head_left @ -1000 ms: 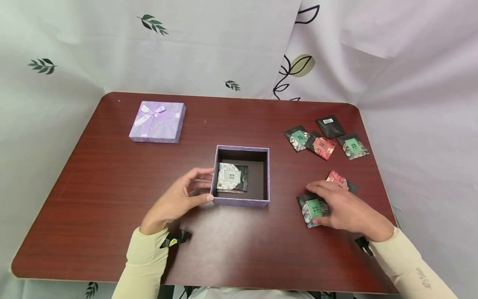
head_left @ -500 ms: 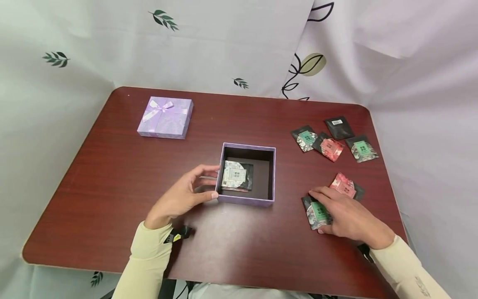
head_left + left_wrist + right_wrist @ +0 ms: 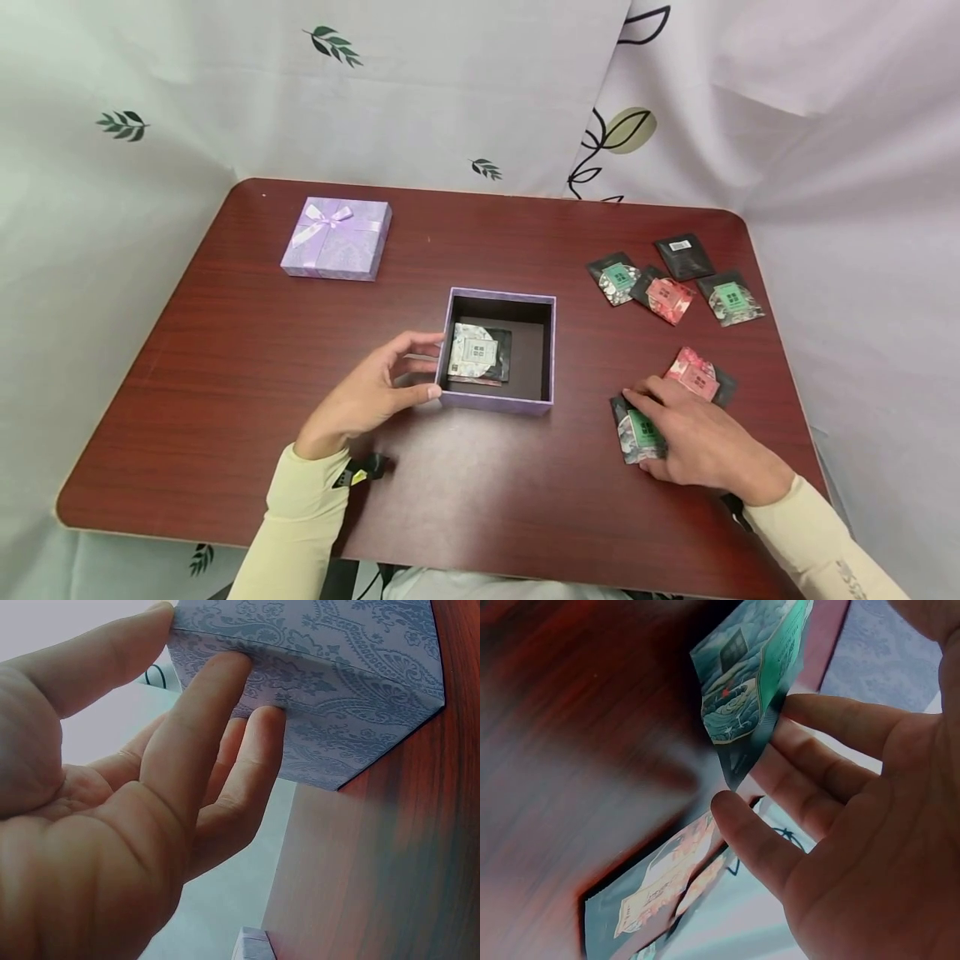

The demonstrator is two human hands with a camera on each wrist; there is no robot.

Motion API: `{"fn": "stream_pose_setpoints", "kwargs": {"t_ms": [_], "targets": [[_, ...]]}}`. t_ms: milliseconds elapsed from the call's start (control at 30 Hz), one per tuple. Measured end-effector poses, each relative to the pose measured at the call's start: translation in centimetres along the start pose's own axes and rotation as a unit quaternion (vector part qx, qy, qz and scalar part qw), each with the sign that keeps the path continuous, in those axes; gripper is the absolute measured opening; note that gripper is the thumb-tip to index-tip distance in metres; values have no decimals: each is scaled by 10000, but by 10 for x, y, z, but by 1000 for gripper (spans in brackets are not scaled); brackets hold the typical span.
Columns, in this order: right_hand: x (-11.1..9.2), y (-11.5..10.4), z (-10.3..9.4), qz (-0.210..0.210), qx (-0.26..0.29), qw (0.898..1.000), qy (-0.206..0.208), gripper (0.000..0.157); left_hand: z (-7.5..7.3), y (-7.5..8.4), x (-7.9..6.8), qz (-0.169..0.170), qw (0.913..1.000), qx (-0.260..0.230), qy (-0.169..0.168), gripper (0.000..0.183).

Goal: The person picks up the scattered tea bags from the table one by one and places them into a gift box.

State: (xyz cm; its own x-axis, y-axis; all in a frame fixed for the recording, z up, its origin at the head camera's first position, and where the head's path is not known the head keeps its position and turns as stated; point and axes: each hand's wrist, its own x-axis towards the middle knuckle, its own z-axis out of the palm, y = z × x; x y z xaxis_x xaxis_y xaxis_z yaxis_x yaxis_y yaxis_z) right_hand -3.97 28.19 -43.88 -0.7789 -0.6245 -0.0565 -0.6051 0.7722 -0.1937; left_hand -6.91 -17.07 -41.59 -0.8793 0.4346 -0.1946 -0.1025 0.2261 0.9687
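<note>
My left hand (image 3: 375,392) rests fingertips and thumb against the left side of an open purple box (image 3: 496,402). In the left wrist view its extended fingers (image 3: 196,720) touch the box's patterned outer wall (image 3: 360,697). Inside the box lie stacked flat sachets (image 3: 474,353), the top one whitish and black. My right hand (image 3: 701,437) holds a black sachet with a green label (image 3: 637,429) by its edges. The right wrist view shows this sachet (image 3: 754,675) tilted, fingers (image 3: 832,720) along its edge; the thumb tip is out of frame. A red-labelled sachet (image 3: 693,372) lies just beyond.
A lilac lid with a ribbon bow (image 3: 337,237) sits at the back left of the dark red wooden table (image 3: 225,400). Several more sachets are grouped at the back right, among them a plain black one (image 3: 684,260). A patterned white cloth (image 3: 420,92) hangs behind.
The head view has shifted slightly. My right thumb has moved from over the green-labelled sachet to its near edge. My left hand stays at the box.
</note>
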Motion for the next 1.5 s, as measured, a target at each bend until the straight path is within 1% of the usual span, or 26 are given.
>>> {"fn": "stream_pose_setpoints", "kwargs": {"t_ms": [167,300,467,600,900,1100,1333,1500], "targets": [[2,-1,1,72,-3,10000,24,86,0,0,0,-24,10000,-35,-6,68],[3,-3,-2,107,31,9999,48,83,0,1,0,-42,10000,-57,-34,69],[7,-4,-11,115,17,9998,150,83,0,0,0,-39,10000,-49,-42,69],[14,-8,-23,66,5,9998,208,83,-1,-1,0,-21,10000,-42,-37,68],[33,-23,-54,-170,-38,9993,332,82,-1,-2,0,50,10000,-47,-39,68],[50,-33,-72,-456,-125,9977,490,82,-2,-2,0,104,9999,-77,-26,68],[72,-46,-89,-695,-33,9961,541,83,-2,-2,-1,104,9999,-43,-17,67],[89,-58,-97,-838,-114,9948,569,82,-1,-1,0,51,10000,-33,-30,68]]}}
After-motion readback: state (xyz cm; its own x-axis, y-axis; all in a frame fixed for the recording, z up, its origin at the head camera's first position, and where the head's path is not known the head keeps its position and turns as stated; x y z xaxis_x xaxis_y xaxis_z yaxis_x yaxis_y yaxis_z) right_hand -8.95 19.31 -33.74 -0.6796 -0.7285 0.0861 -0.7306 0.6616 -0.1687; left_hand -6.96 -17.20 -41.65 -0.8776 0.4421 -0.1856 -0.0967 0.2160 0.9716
